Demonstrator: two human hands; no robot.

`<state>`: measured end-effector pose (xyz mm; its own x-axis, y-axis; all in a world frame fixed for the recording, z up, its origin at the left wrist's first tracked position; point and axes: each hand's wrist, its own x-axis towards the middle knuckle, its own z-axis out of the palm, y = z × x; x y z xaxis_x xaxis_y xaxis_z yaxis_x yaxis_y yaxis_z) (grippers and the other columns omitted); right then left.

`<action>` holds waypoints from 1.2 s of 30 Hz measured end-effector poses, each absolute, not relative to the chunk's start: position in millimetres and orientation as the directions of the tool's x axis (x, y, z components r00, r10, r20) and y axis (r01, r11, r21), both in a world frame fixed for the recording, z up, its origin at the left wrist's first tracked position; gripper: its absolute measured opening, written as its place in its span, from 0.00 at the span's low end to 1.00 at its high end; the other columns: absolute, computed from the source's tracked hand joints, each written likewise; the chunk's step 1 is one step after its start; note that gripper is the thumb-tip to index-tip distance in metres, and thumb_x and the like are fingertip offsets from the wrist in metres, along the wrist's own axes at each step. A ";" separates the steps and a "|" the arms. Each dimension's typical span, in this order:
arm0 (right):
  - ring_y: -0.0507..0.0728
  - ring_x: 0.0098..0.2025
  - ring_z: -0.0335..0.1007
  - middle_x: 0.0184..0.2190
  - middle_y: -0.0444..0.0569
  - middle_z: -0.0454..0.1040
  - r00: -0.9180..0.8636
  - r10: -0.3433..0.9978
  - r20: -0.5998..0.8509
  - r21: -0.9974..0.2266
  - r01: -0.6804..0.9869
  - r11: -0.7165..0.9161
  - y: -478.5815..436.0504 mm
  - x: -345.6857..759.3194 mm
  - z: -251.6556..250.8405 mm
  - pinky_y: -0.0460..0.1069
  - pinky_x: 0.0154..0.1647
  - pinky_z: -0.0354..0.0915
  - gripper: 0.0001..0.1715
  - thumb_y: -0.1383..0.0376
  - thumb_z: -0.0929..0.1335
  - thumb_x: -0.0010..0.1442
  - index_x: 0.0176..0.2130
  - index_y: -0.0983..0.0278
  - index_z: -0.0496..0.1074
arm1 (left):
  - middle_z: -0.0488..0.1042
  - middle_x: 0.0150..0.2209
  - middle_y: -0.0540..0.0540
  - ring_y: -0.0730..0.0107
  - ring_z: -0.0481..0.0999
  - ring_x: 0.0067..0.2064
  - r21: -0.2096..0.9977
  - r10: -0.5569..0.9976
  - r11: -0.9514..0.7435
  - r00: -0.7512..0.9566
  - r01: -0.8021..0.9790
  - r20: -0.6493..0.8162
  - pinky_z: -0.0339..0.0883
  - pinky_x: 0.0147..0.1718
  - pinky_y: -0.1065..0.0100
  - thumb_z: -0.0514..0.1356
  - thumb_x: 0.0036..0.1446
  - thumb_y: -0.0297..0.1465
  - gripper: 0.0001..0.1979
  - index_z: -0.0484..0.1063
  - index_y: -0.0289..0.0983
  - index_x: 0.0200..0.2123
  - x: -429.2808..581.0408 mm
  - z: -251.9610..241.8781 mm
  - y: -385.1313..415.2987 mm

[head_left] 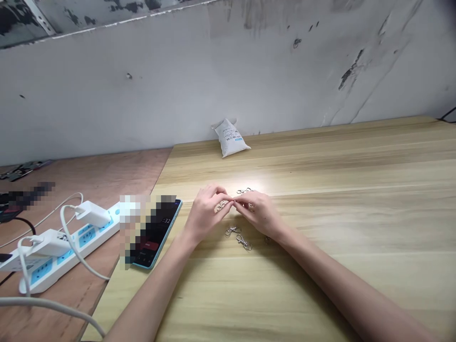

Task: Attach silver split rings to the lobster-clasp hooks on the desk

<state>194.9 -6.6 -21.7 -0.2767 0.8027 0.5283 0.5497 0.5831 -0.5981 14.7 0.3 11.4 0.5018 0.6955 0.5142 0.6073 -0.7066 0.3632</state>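
My left hand (210, 206) and my right hand (257, 209) meet at the fingertips over the light wood table (320, 280). Both are closed in a pinch, and whatever lies between the fingertips is too small to make out. Just in front of them, on the near side, rest two silver clasps with rings, one (233, 231) pointing sideways and one (244, 242) slanting. Another silver clasp (245, 191) lies beyond the fingertips. More small metal rings (221, 206) show behind my left fingers, partly hidden.
A phone (156, 235) lies left of my left hand. Farther left, a white power strip (78, 242) with plugged chargers and cables sits on a reddish board (107, 171). A white packet (231, 138) stands near the wall.
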 end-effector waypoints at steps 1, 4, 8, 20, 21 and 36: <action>0.51 0.25 0.65 0.24 0.46 0.76 -0.290 0.795 0.534 -0.584 0.553 0.594 -6.4 194.8 -22.8 0.47 0.31 0.60 0.11 0.69 0.66 0.62 0.37 0.63 0.79 | 0.73 0.37 0.45 0.64 0.72 0.41 0.277 0.654 -0.732 0.529 0.623 0.540 0.63 0.41 0.63 0.59 0.60 0.28 0.05 0.76 0.37 0.36 14.6 10.3 0.9; 0.51 0.25 0.65 0.24 0.45 0.76 -0.322 0.783 0.532 -0.586 0.528 0.615 -6.1 194.5 -24.2 0.47 0.30 0.59 0.10 0.69 0.67 0.61 0.38 0.62 0.79 | 0.74 0.36 0.45 0.63 0.71 0.39 0.077 0.567 -0.754 0.588 0.652 0.576 0.62 0.39 0.63 0.58 0.59 0.25 0.05 0.75 0.36 0.34 15.0 9.2 1.7; 0.50 0.25 0.64 0.25 0.45 0.76 -0.307 0.839 0.450 -0.730 0.415 0.543 -7.3 194.3 -21.0 0.46 0.28 0.60 0.08 0.67 0.68 0.59 0.36 0.62 0.79 | 0.74 0.35 0.45 0.63 0.71 0.38 -0.005 0.538 -0.748 0.611 0.664 0.581 0.62 0.39 0.63 0.58 0.57 0.23 0.05 0.73 0.36 0.32 14.7 11.6 1.9; 0.54 0.37 0.69 0.39 0.51 0.78 -0.486 0.871 0.074 -0.997 -0.054 0.054 -6.7 204.7 -3.9 0.49 0.37 0.65 0.19 0.56 0.69 0.59 0.46 0.61 0.78 | 0.73 0.36 0.45 0.66 0.72 0.38 0.047 0.484 -0.814 0.631 0.579 0.607 0.65 0.38 0.64 0.57 0.58 0.24 0.03 0.69 0.36 0.32 11.4 16.9 2.9; 0.53 0.35 0.68 0.39 0.50 0.78 -0.485 0.872 0.071 -0.997 -0.064 0.045 -7.5 205.1 -2.7 0.48 0.37 0.64 0.18 0.56 0.69 0.59 0.46 0.61 0.78 | 0.73 0.36 0.45 0.66 0.72 0.38 0.052 0.477 -0.820 0.631 0.570 0.612 0.65 0.38 0.65 0.57 0.59 0.24 0.03 0.69 0.36 0.33 11.9 17.6 2.2; 0.52 0.30 0.70 0.35 0.51 0.81 -0.191 0.973 0.130 -0.991 -0.058 0.121 -6.2 200.5 -6.8 0.49 0.35 0.66 0.15 0.56 0.72 0.54 0.38 0.63 0.80 | 0.70 0.37 0.47 0.67 0.72 0.41 0.564 0.764 -0.645 0.418 0.516 0.492 0.67 0.41 0.64 0.60 0.59 0.29 0.03 0.75 0.38 0.35 17.7 17.5 -3.2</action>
